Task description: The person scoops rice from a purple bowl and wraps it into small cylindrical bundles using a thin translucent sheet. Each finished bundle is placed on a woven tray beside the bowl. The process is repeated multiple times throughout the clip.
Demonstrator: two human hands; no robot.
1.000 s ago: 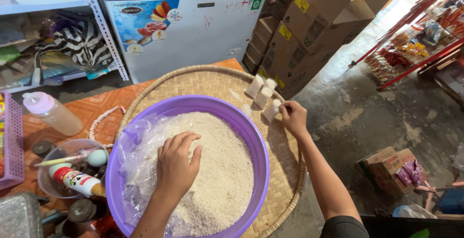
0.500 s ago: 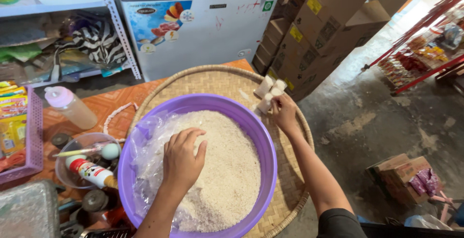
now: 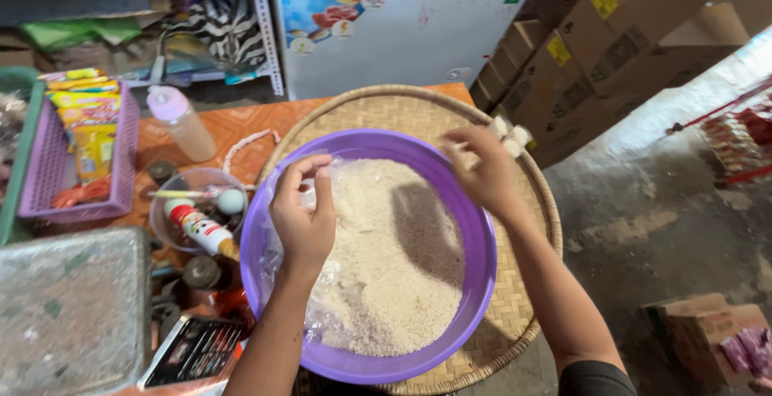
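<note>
Over a purple basin (image 3: 474, 227) of white rice (image 3: 394, 259), the left hand (image 3: 304, 219) pinches clear plastic at nine o'clock while the right hand (image 3: 482, 172), seemingly empty and loosely curled, hovers at two o'clock; steady, gentle gripping avoids spills.

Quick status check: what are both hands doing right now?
Left hand pinching plastic over rice. Right hand above basin rim, open. Nothing blocking.

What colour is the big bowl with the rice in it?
Purple; the big bowl shows clearly in the head view.
</note>
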